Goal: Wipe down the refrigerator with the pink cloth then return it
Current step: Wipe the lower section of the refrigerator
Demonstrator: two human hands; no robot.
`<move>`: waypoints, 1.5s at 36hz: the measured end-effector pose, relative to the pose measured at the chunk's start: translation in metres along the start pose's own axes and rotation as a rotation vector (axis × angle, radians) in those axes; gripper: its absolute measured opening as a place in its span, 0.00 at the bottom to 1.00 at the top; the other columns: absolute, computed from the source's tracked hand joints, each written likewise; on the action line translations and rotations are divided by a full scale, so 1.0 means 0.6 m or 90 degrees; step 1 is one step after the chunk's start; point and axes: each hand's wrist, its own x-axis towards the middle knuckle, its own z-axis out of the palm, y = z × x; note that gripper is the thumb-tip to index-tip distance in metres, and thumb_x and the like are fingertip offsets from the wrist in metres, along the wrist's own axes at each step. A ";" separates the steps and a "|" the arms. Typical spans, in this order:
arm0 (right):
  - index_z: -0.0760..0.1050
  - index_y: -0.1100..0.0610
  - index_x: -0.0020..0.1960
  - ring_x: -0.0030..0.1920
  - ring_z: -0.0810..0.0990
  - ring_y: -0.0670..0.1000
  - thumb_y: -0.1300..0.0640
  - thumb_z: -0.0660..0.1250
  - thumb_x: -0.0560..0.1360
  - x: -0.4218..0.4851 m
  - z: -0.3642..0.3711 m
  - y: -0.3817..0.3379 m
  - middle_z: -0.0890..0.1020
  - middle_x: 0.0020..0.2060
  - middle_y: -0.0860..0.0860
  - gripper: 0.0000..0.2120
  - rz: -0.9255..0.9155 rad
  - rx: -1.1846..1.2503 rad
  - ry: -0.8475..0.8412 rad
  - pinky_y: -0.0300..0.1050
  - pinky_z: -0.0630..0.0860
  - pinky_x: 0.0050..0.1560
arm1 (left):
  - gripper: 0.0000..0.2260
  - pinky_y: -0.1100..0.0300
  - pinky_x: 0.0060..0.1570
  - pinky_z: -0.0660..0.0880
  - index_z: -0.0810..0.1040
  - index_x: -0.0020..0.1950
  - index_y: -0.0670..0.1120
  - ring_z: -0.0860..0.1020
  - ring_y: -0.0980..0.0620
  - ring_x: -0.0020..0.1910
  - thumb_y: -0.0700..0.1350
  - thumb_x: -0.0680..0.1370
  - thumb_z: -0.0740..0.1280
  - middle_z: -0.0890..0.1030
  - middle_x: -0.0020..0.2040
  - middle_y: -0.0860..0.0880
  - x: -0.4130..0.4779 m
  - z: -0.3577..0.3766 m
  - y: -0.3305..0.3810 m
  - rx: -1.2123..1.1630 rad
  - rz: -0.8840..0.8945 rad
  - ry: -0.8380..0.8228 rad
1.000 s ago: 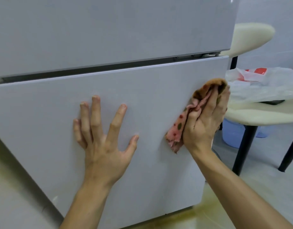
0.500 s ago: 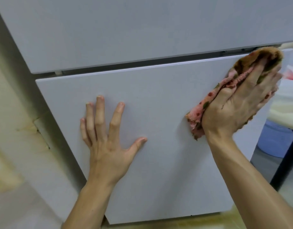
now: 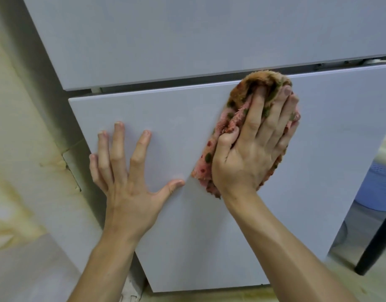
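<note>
The grey refrigerator fills the view, with its lower door [image 3: 187,232] under the upper door [image 3: 165,40] and a dark gap between them. My right hand [image 3: 253,149] presses the pink spotted cloth [image 3: 204,168] against the top of the lower door, fingers spread over the bunched cloth and thumb tucked into its folds. The cloth's upper end reaches the door's top edge. My left hand [image 3: 126,177] rests flat on the lower door to the left, fingers straight and spread, holding nothing.
A stained cream wall [image 3: 15,131] runs close along the refrigerator's left side. To the right of the door stand a blue plastic bin [image 3: 371,188] and a black furniture leg [image 3: 377,247] on the floor.
My right hand has slid the cloth leftward along the top of the lower door, away from its right edge. My left hand stays flat in place. The view has shifted right and down.
</note>
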 end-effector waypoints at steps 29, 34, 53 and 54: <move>0.63 0.55 0.79 0.81 0.60 0.60 0.54 0.53 0.82 -0.128 0.078 -0.172 0.59 0.79 0.59 0.25 -0.110 0.064 -0.053 0.63 0.56 0.82 | 0.38 0.38 0.79 0.51 0.65 0.82 0.50 0.53 0.39 0.84 0.56 0.74 0.72 0.58 0.84 0.41 -0.019 -0.045 -0.123 0.030 0.017 0.036; 0.67 0.55 0.79 0.82 0.58 0.57 0.53 0.60 0.82 -0.149 0.094 -0.201 0.58 0.79 0.58 0.25 -0.118 0.066 -0.067 0.60 0.53 0.83 | 0.36 0.38 0.80 0.50 0.65 0.82 0.50 0.53 0.40 0.84 0.48 0.76 0.74 0.58 0.84 0.44 -0.025 -0.046 -0.138 0.045 0.011 0.032; 0.72 0.51 0.78 0.82 0.57 0.50 0.58 0.61 0.85 -0.217 0.124 -0.261 0.61 0.79 0.52 0.22 -0.245 0.066 -0.109 0.53 0.55 0.83 | 0.45 0.37 0.82 0.50 0.67 0.81 0.45 0.45 0.36 0.85 0.39 0.67 0.83 0.53 0.86 0.42 -0.034 -0.071 -0.222 0.055 -0.019 -0.049; 0.72 0.51 0.78 0.82 0.58 0.50 0.58 0.62 0.85 -0.220 0.124 -0.261 0.61 0.79 0.52 0.21 -0.250 0.072 -0.111 0.53 0.56 0.83 | 0.44 0.39 0.82 0.50 0.67 0.80 0.44 0.45 0.36 0.85 0.38 0.68 0.83 0.53 0.86 0.42 -0.036 -0.072 -0.221 0.042 -0.016 -0.048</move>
